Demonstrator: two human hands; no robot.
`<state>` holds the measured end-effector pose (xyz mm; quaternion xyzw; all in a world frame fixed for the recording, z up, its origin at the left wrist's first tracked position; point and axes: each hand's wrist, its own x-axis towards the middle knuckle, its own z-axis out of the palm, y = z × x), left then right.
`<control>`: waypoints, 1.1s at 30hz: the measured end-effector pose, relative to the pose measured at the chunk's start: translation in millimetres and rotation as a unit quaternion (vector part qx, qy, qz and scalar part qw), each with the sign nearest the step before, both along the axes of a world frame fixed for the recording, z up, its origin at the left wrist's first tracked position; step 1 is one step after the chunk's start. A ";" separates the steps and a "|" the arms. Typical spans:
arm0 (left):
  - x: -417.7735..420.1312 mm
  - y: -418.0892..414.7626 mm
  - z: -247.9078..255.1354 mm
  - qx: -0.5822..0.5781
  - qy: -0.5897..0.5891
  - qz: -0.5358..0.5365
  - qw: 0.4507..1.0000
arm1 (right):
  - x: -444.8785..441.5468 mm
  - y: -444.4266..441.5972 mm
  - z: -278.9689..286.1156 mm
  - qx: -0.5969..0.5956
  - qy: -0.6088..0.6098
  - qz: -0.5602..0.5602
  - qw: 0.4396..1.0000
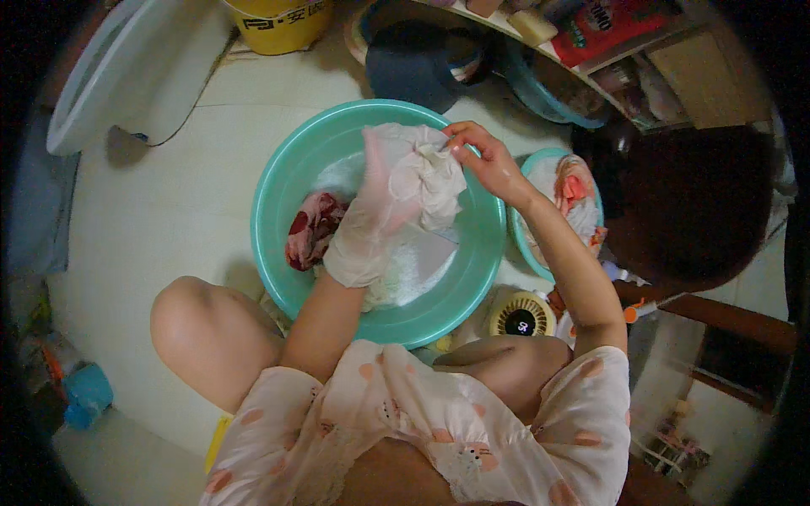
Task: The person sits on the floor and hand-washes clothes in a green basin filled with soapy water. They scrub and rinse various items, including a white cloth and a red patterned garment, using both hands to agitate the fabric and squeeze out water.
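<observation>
A thin white and pale pink garment [405, 190], wet-looking and partly crumpled, is pulled over my left hand and wrist above a large turquoise plastic basin [266, 221]. My left forearm [329, 316] comes out of its lower opening; the fingers inside are hidden. At the garment's upper right edge, my right hand [484, 161] pinches the fabric between thumb and fingers. A bunched dark red and pink cloth [313, 231] lies against the basin's left inner side. Below the garment, pale fabric [380, 296] and shiny water [417, 272] show at the bottom.
A smaller turquoise basin [519, 234] with several cloths stands to the right. Close to my knee is a round cream portable fan [522, 316]. A yellow bucket [278, 28], a white ceramic fixture [152, 76], a dark blue container [411, 66] and a shelf [588, 79] border the far side.
</observation>
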<state>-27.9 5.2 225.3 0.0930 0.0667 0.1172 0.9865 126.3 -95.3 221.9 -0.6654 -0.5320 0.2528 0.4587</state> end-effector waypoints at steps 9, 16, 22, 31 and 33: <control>-29.5 23.8 16.1 0.052 -0.097 -0.039 0.993 | -18.7 -19.0 43.8 0.004 0.198 -0.254 0.947; -18.6 39.4 -6.5 0.150 -0.088 0.079 0.982 | -52.1 -12.3 51.6 -0.047 0.190 -0.214 0.957; -30.4 43.9 -9.4 0.201 -0.089 0.064 0.974 | -61.0 -0.6 43.7 -0.232 0.383 -0.210 0.869; -37.5 56.6 -6.2 0.215 0.066 0.078 0.971 | -51.6 12.6 25.0 0.003 0.325 -0.202 0.924; -33.9 55.0 -4.6 0.199 0.100 0.109 0.969 | -51.3 15.6 23.6 -0.005 0.336 -0.225 0.914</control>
